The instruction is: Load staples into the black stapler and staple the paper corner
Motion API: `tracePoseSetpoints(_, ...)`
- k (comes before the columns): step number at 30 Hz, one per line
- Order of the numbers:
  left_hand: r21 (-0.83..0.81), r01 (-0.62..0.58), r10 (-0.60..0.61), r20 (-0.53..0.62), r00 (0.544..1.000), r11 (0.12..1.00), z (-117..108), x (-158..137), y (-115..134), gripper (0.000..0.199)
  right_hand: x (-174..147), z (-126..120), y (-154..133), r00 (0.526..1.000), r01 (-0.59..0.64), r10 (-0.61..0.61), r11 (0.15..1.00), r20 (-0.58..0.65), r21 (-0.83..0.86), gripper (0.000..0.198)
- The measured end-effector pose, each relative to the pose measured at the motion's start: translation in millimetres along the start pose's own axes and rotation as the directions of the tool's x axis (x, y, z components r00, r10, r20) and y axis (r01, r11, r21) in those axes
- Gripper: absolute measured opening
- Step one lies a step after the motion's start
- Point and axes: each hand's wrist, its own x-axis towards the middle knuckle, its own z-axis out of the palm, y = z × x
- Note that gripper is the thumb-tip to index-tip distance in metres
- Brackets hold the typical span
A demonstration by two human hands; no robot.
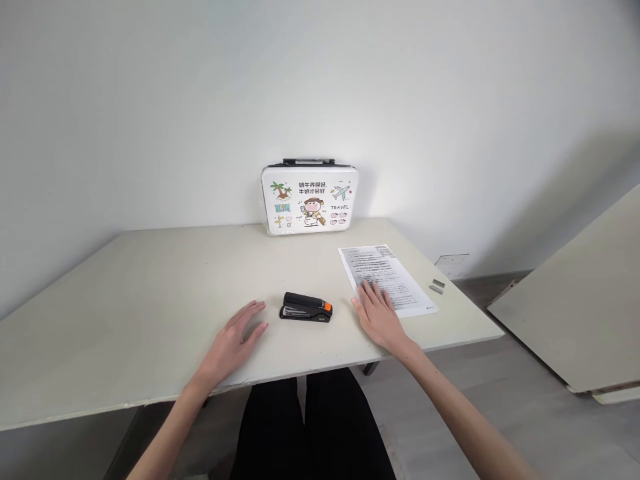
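A black stapler (306, 308) with an orange patch at its right end lies on the table between my hands. My left hand (233, 343) rests on the tabletop to the left of the stapler, apart from it, thumb and fingers spread. On the right, my right hand (379, 319) lies flat with its fingers over the lower left part of a printed sheet of paper (407, 293). The fingers hide some of the print. Two small grey strips of staples (437, 287) sit to the right of the paper, near the table's right edge.
A white case (310, 200) with cartoon prints and a black handle stands upright at the back of the table (140, 300), near the wall. My legs show below the table's front edge. A pale panel (575, 300) stands on the floor at the right.
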Motion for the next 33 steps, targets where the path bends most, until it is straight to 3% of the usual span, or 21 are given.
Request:
tracePoseSetpoints(6,-0.012,0.004,-0.004,0.008,1.000,1.000,-1,-1,4,0.051,-14,-18,-42,0.994,0.106,-0.113,0.937,0.000,0.334,0.055)
tracePoseSetpoints(13,-0.011,0.006,-0.006,0.002,1.000,1.000,-1,0,4,0.052,-13,-1,-79,0.999,-0.007,-0.018,0.768,0.034,0.640,0.043)
tracePoseSetpoints(21,-0.100,0.151,-0.153,-0.007,0.988,0.983,-4,-1,9,0.058,-4,18,-84,1.000,-0.006,0.006,0.779,0.003,0.627,0.042)
tracePoseSetpoints(27,-0.358,0.163,-0.228,-0.146,0.963,0.919,-8,-2,7,0.052,-6,12,-85,1.000,-0.013,0.005,0.771,0.014,0.636,0.042)
tracePoseSetpoints(33,-0.547,0.202,-0.323,-0.135,0.937,0.813,-6,-6,28,0.046,0,13,-88,0.987,0.088,-0.141,0.872,0.074,0.482,0.039)
